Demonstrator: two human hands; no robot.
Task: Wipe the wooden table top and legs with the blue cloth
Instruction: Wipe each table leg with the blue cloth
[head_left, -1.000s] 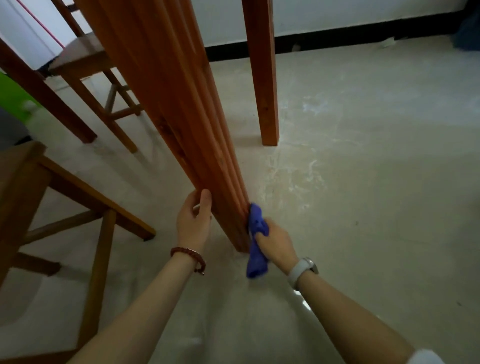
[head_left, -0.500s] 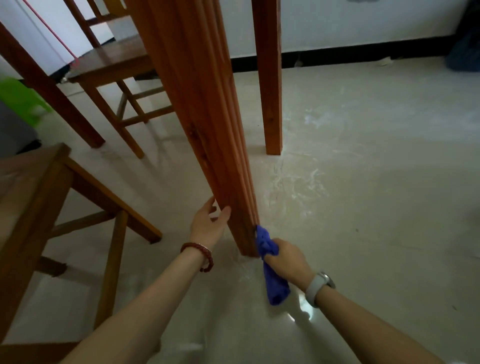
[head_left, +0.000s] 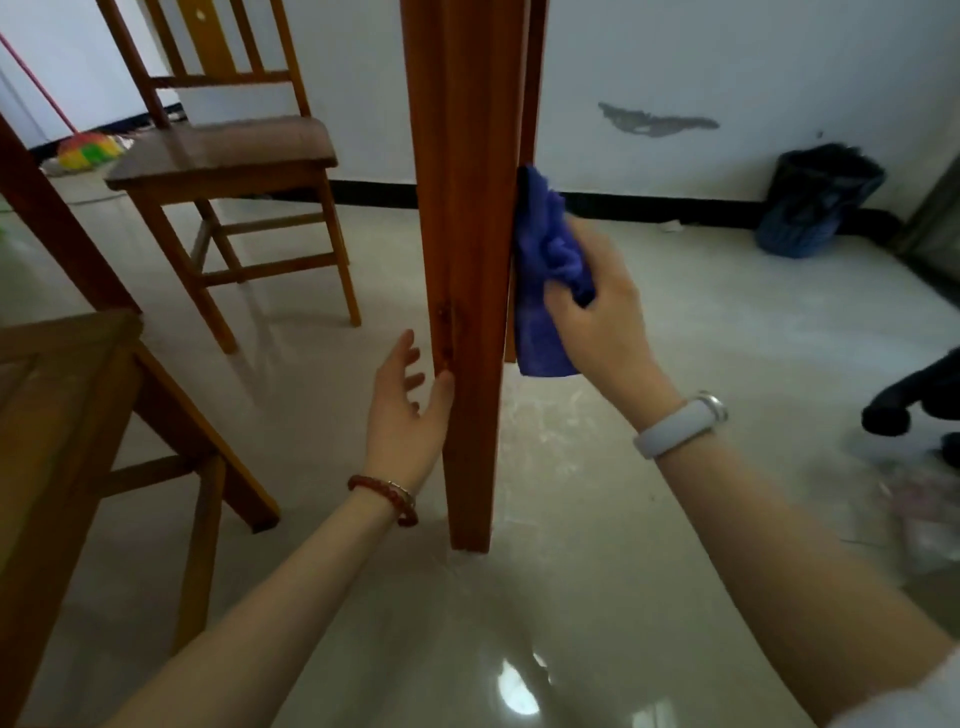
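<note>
Head view: left hand (head_left: 402, 415), fingers spread and relaxed, rests against the table leg (head_left: 467, 270) on its left face. Right hand (head_left: 597, 317) grips the blue cloth (head_left: 545, 270), pressed against the leg's right face, mid-height.

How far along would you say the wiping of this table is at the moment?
Done: cannot be judged; the table top is out of view. In hand: the right hand presses the blue cloth against the near table leg, while the left hand rests open against it. Left: at least the leg's lower part.
</note>
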